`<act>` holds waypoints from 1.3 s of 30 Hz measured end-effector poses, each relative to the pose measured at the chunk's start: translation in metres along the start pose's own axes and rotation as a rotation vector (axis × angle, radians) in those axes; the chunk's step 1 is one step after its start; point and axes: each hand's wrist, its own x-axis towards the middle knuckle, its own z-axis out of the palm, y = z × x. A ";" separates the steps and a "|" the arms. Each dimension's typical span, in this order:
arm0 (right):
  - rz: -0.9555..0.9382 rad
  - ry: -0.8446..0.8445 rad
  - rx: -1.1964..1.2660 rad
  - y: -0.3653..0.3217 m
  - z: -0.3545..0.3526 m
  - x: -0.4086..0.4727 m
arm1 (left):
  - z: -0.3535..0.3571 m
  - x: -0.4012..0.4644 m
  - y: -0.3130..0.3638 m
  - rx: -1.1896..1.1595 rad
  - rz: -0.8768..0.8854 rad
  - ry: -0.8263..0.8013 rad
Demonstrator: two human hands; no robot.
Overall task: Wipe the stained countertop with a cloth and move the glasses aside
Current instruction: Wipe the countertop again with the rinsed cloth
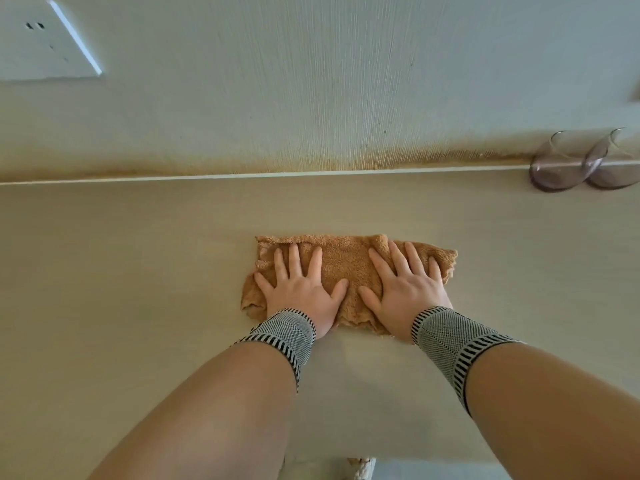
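I have my left hand [300,293] flat on the cloth [344,261], fingers spread and palm down, gripping nothing. My right hand [405,289] lies the same way just beside it, fingers fanned, pressing the right half of the cloth against the tabletop [121,271]. The two thumbs point toward each other with a strip of cloth showing between them. Each wrist wears a grey knitted band with black-and-white striped edges: one on the left [287,332], one on the right [450,341].

The cloth is orange-brown and fluffy, spread roughly rectangular, its edges ragged and slightly bunched at the left and near sides. It sits about midway along the tabletop, between the back edge and the front edge, touching neither.

The tabletop around it is pale beige. Along its back edge a thin light strip meets the wall [311,81], and just above that strip the wall carries a brownish stained band [346,162] running most of its width.

The two glasses stand well apart from the cloth, at the back right of the tabletop against the wall: the left glass [557,168] and the right glass [613,164], clear with a faint purple tint, just beside each other and overlapping in my view.

A white wall socket [45,39] sits high on the wall at the far left.
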 end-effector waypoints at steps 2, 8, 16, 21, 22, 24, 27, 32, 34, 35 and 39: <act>0.003 0.001 -0.006 0.004 -0.006 0.030 | -0.007 0.031 0.006 -0.002 -0.001 -0.005; 0.017 0.018 -0.021 0.017 -0.025 0.108 | -0.024 0.109 0.022 0.018 -0.007 -0.002; -0.021 0.035 -0.027 0.040 -0.041 0.163 | -0.038 0.167 0.042 0.007 -0.022 0.025; -0.051 0.079 -0.037 0.051 -0.044 0.167 | -0.039 0.168 0.061 -0.002 -0.090 0.008; -0.045 0.080 -0.032 0.052 -0.044 0.166 | -0.040 0.168 0.064 -0.005 -0.099 0.012; -0.009 0.064 -0.020 0.057 -0.043 0.162 | -0.039 0.167 0.070 -0.007 -0.095 0.005; 0.101 0.037 0.011 0.070 -0.040 0.151 | -0.036 0.161 0.080 -0.005 -0.025 -0.004; 0.199 0.011 -0.004 0.089 -0.038 0.129 | -0.026 0.142 0.099 -0.004 0.080 0.014; 0.197 0.005 -0.009 0.093 -0.035 0.116 | -0.024 0.133 0.101 0.006 0.095 -0.001; 0.191 0.005 -0.008 0.094 -0.034 0.110 | -0.022 0.127 0.102 0.010 0.097 -0.006; 0.154 0.007 -0.009 0.096 -0.027 0.082 | -0.016 0.097 0.103 0.016 0.067 -0.024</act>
